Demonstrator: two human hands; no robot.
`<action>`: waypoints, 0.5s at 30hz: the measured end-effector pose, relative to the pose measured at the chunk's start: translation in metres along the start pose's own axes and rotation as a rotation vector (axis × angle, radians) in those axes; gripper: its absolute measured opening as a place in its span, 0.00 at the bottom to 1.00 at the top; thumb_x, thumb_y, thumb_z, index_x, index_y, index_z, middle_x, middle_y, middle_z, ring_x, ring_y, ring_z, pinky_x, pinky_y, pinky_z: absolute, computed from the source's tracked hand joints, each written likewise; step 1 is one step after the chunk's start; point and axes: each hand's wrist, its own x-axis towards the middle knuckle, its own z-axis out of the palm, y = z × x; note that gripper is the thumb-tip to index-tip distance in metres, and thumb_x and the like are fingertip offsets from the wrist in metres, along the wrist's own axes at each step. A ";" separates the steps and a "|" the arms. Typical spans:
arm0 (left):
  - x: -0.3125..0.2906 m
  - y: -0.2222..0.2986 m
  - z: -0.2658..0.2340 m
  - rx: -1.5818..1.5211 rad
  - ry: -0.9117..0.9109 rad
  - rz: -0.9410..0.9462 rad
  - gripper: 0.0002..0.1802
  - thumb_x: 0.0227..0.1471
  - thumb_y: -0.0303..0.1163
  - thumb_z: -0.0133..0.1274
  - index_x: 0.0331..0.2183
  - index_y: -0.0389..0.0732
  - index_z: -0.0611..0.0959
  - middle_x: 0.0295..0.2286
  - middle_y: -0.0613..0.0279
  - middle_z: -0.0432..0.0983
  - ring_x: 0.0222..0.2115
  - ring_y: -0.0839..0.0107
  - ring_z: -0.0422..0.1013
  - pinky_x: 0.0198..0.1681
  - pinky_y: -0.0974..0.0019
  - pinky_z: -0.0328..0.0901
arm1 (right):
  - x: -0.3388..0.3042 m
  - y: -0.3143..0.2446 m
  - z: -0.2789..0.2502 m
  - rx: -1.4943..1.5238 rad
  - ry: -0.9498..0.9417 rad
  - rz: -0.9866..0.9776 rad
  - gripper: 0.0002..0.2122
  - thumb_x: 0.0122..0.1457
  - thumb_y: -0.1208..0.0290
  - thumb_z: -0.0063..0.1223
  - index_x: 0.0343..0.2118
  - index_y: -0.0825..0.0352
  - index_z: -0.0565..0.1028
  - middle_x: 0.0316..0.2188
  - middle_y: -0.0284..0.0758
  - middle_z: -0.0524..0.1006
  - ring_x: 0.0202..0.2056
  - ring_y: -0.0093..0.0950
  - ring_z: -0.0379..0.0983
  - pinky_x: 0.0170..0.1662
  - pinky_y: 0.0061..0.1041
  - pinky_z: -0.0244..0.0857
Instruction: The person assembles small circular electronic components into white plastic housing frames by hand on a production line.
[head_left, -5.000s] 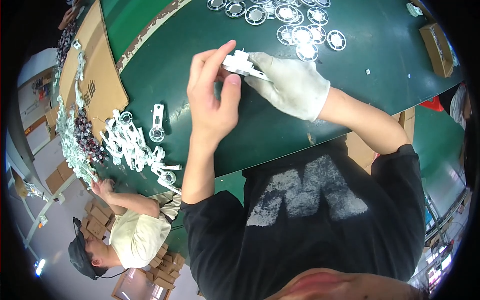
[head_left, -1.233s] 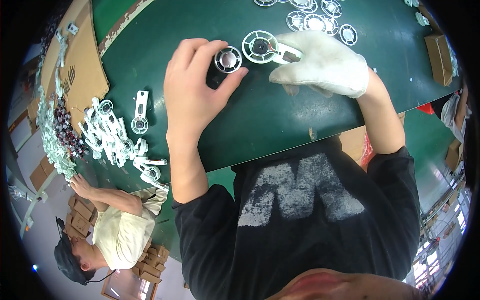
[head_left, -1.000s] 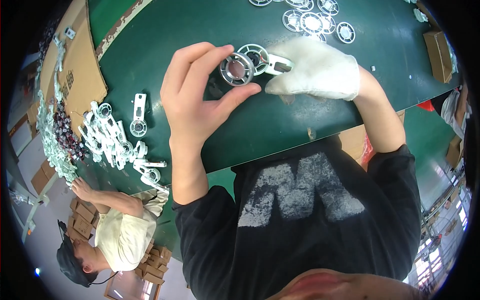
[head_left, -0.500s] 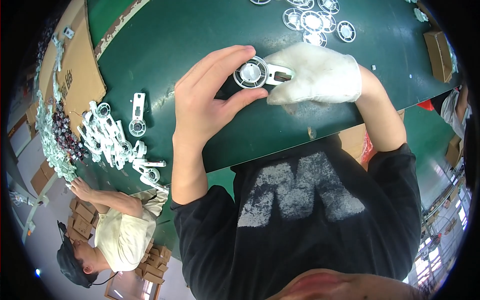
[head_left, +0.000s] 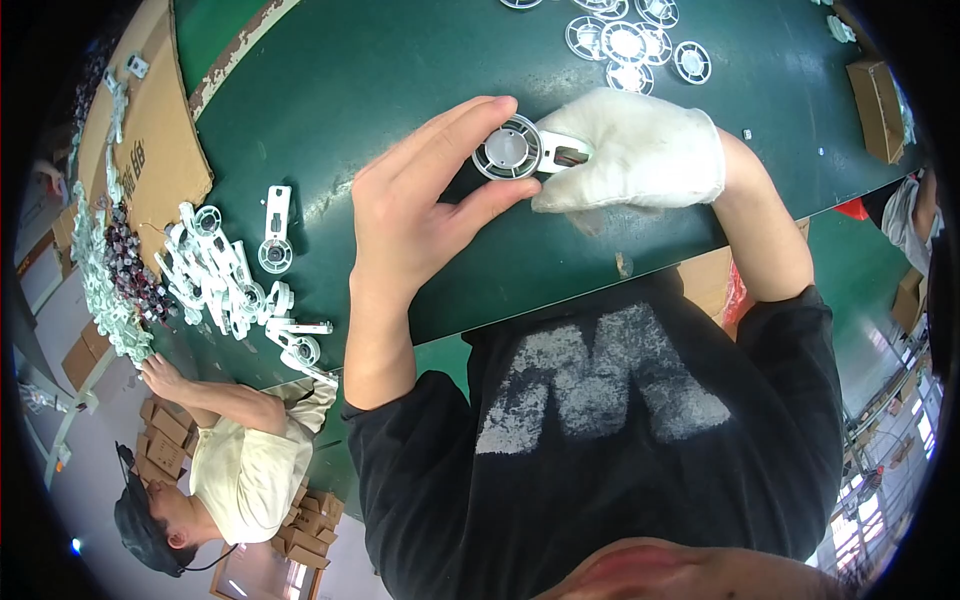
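My bare left hand (head_left: 415,190) grips a round, silvery spoked cover (head_left: 512,149) by its rim, thumb below and fingers above. The cover sits at the head of a white handle piece (head_left: 560,150), which has a slot showing something dark and greenish inside. My right hand (head_left: 635,150), in a white glove, is closed around that handle, so its far end is hidden. Both hands hold the joined pieces above the green table. Whether cover and handle are fastened together I cannot tell.
Several loose spoked covers (head_left: 623,43) lie at the far side of the green table (head_left: 400,60). On the left are a pile of white handle pieces (head_left: 225,275), one lone piece (head_left: 277,230) and a cardboard sheet (head_left: 165,150). A co-worker's hand (head_left: 165,380) reaches in at the lower left.
The cover and handle have shifted slightly right and down and turned a little in my hands. My left fingers have moved slightly along with them.
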 end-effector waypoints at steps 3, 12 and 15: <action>0.000 0.002 0.002 0.009 0.028 -0.007 0.32 0.36 0.35 0.75 0.47 0.41 0.85 0.41 0.57 0.84 0.38 0.62 0.82 0.39 0.66 0.76 | 0.001 0.006 0.000 0.014 0.013 -0.051 0.16 0.56 0.56 0.55 0.29 0.67 0.77 0.20 0.30 0.79 0.17 0.18 0.67 0.20 0.22 0.60; -0.003 -0.001 -0.002 0.085 -0.005 0.114 0.30 0.35 0.32 0.74 0.45 0.38 0.85 0.42 0.57 0.84 0.33 0.64 0.81 0.34 0.67 0.74 | -0.003 -0.009 -0.001 0.007 -0.068 0.062 0.20 0.59 0.51 0.55 0.32 0.68 0.78 0.25 0.34 0.80 0.21 0.22 0.72 0.26 0.23 0.66; -0.002 -0.008 0.008 0.091 0.076 0.253 0.33 0.33 0.32 0.74 0.46 0.37 0.84 0.43 0.57 0.84 0.34 0.64 0.79 0.35 0.66 0.73 | 0.013 0.019 0.017 0.023 0.078 -0.176 0.22 0.62 0.49 0.54 0.35 0.69 0.79 0.27 0.37 0.80 0.26 0.26 0.76 0.32 0.28 0.70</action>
